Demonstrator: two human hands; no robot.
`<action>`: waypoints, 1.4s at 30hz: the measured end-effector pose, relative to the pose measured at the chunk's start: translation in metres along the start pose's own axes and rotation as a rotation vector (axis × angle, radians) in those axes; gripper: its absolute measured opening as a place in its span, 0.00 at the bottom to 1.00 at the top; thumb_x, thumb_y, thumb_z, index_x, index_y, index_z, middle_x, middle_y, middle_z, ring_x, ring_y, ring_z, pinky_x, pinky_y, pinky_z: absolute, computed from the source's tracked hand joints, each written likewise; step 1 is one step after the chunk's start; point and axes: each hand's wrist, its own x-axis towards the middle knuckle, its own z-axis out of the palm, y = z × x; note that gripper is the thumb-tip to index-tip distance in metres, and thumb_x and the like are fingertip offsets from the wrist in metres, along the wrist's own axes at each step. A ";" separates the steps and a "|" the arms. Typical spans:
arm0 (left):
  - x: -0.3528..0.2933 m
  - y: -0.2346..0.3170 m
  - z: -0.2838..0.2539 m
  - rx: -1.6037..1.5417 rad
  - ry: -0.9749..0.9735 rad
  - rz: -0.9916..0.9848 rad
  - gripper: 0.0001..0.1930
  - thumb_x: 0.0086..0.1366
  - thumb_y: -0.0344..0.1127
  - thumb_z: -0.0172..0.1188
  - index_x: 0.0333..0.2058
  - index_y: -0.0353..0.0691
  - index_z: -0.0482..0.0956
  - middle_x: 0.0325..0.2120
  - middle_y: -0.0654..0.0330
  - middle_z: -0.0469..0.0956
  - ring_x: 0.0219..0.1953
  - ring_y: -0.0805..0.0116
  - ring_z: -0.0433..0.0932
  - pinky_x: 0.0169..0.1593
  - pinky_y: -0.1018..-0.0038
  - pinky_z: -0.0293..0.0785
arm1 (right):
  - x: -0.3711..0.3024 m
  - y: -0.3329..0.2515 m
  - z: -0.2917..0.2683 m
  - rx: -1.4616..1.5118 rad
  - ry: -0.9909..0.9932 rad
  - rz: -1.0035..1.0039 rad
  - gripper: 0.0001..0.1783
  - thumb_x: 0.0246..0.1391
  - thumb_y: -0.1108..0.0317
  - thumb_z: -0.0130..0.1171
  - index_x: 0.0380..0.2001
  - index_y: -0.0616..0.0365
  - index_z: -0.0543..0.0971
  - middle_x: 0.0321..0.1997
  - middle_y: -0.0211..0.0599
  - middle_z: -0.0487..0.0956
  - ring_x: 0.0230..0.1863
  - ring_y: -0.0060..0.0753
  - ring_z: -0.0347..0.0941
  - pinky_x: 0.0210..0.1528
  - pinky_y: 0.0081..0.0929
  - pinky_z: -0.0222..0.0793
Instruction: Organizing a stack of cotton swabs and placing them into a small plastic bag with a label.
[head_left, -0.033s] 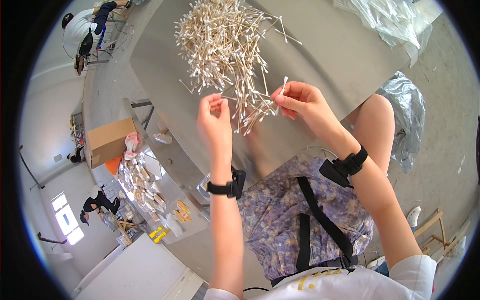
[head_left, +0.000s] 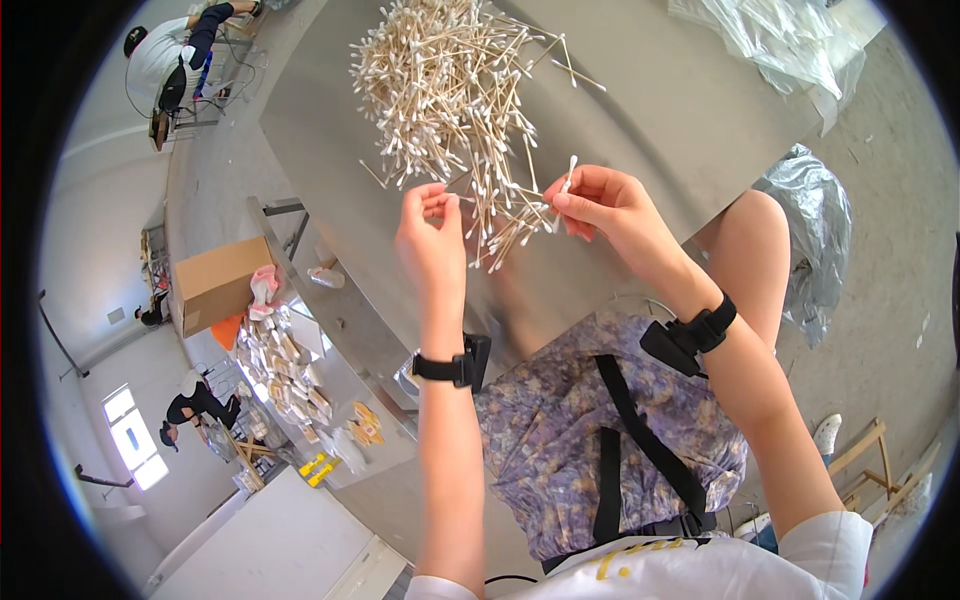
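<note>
A big loose pile of wooden cotton swabs [head_left: 450, 80] lies on the grey metal table [head_left: 680, 110] in front of me. My right hand [head_left: 605, 205] pinches a single cotton swab [head_left: 568, 175] upright between thumb and fingers, just right of the pile's near edge. My left hand [head_left: 432, 235] is raised at the pile's near left edge, its fingertips pinched together on what looks like a thin swab stick. A small fan of swabs [head_left: 505, 230] lies between the two hands. Both wrists wear black straps.
Clear plastic bags [head_left: 790, 40] lie on the table's far right, and a crumpled plastic bag [head_left: 815, 230] sits by my knee. To the left stand a cardboard box [head_left: 215, 280] and small packets [head_left: 285, 365]. Other people work at the far left [head_left: 175, 60] [head_left: 195, 405].
</note>
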 end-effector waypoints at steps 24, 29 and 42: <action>-0.062 0.103 -0.016 -0.306 -0.134 -0.060 0.15 0.64 0.24 0.63 0.48 0.34 0.70 0.35 0.60 0.78 0.36 0.75 0.75 0.42 0.78 0.73 | 0.007 0.016 -0.009 -0.083 0.099 -0.110 0.09 0.58 0.68 0.62 0.33 0.66 0.80 0.25 0.28 0.78 0.27 0.16 0.72 0.30 0.21 0.69; -0.160 0.201 0.063 -0.371 -0.529 0.258 0.17 0.63 0.23 0.63 0.50 0.34 0.73 0.39 0.60 0.79 0.35 0.74 0.78 0.39 0.79 0.76 | 0.014 0.022 -0.016 -0.150 0.168 -0.115 0.09 0.58 0.68 0.61 0.33 0.65 0.79 0.26 0.32 0.80 0.28 0.20 0.74 0.32 0.24 0.70; -0.122 0.106 0.001 0.158 -0.130 0.366 0.13 0.60 0.21 0.62 0.45 0.36 0.82 0.43 0.57 0.79 0.46 0.63 0.78 0.53 0.69 0.72 | 0.002 0.009 -0.030 -0.371 0.308 -0.273 0.06 0.61 0.72 0.59 0.38 0.63 0.79 0.32 0.32 0.80 0.29 0.22 0.73 0.33 0.21 0.70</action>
